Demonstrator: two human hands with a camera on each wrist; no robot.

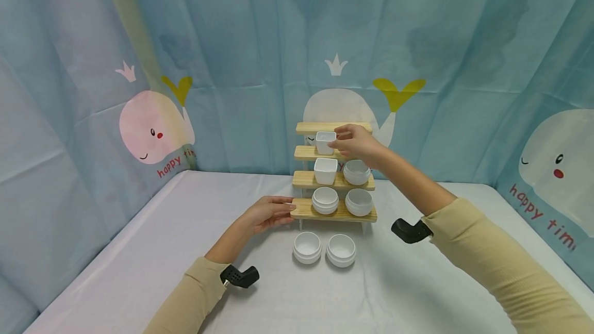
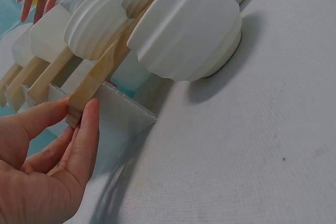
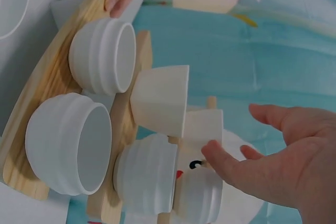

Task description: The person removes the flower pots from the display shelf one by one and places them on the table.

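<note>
The person's right hand [image 1: 355, 143] was raised at the third step of a four-tier stepped shelf of pale wooden planks [image 1: 334, 189], its fingers [image 3: 226, 163] loosely spread and touching the side of a small square white ceramic cup [image 1: 325, 142] that stood on that step; the right wrist view showed the thumb apart from the other fingers, so nothing was clamped on the cup. The left hand [image 1: 269, 214] lay at the left end of the lowest plank, fingers [image 2: 86, 140] straight and together against the wood, thumb over the edge, seemingly steadying the shelf. One step below the small cup stood a larger square white cup [image 1: 326, 170] beside a round ribbed white bowl [image 1: 357, 172]; the lowest plank carried two more round white bowls [image 1: 342, 201]. Two further round white bowls [image 1: 325, 248] sat on the white-covered bench [image 1: 139, 251] just in front of the shelf. By the look of it, the step in hand was settling the small cup on its plank. Whatever came next would likely call for the fingers to keep clear of its rim, since the plank was narrow and the cup could tip.
</note>
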